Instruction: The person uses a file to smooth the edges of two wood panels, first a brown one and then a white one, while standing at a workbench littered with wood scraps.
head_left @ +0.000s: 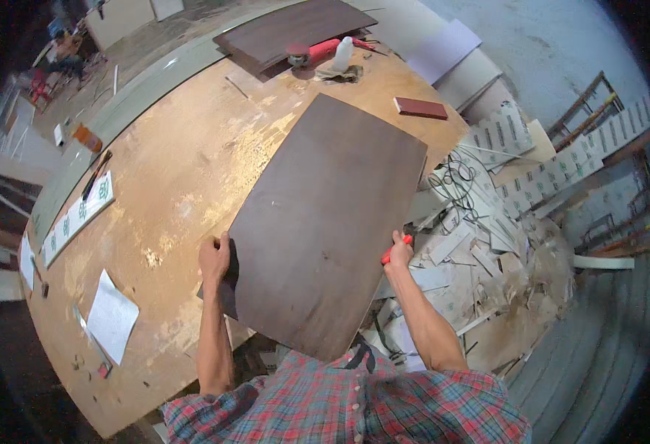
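A large dark brown board [325, 222] lies tilted across the near side of the worktable, its near end close to my shirt. My left hand [214, 257] is closed on the board's left edge, with the thumb along the side and some fingers hidden. At the right edge, my right hand [400, 253] is closed around a red-handled tool [387, 257]. The tool's working end is hidden, and I cannot tell whether it touches the board. Under the board near my left wrist, a dark corner of another piece [228, 300] shows.
On the wooden worktable [184, 177] are a red angle grinder [323, 52], a white bottle [344, 55], dark panels [295, 31], a reddish-brown block [421, 108], a printed white strip [79, 218] and white paper [112, 317]. Scraps [473, 259] and a cable [454, 181] lie right. A person [67, 55] sits far left.
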{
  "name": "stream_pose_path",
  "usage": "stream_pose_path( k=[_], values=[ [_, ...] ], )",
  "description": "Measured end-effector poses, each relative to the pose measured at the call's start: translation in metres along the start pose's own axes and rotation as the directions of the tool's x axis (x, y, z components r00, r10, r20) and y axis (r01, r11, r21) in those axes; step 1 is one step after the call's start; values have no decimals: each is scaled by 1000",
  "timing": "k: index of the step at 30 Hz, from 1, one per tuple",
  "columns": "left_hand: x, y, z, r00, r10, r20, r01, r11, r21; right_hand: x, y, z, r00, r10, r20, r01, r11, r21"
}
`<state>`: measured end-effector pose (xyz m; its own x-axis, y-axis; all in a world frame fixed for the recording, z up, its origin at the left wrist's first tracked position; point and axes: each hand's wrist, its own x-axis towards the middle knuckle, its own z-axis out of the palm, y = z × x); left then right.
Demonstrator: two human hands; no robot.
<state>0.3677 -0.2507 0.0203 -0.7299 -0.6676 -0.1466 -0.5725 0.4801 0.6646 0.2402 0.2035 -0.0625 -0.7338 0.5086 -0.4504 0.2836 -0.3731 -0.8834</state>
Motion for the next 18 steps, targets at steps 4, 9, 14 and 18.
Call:
stream_pose_path(
  k=[4,9,14,18],
  values=[
    [-61,-42,-10,978,-104,-183,97,994,-44,-36,-23,49,988,104,116,-91,990,-109],
    [-144,-64,7,909,-228,-349,176,969,-174,-10,-27,70,935,119,334,18,925,-380],
    [-209,-44,35,870,-321,-375,265,944,-196,23,-30,104,831,111,545,160,891,-426],
    [-245,-32,61,834,-400,-379,298,906,-301,43,-42,133,759,164,630,338,729,-596]
  ],
)
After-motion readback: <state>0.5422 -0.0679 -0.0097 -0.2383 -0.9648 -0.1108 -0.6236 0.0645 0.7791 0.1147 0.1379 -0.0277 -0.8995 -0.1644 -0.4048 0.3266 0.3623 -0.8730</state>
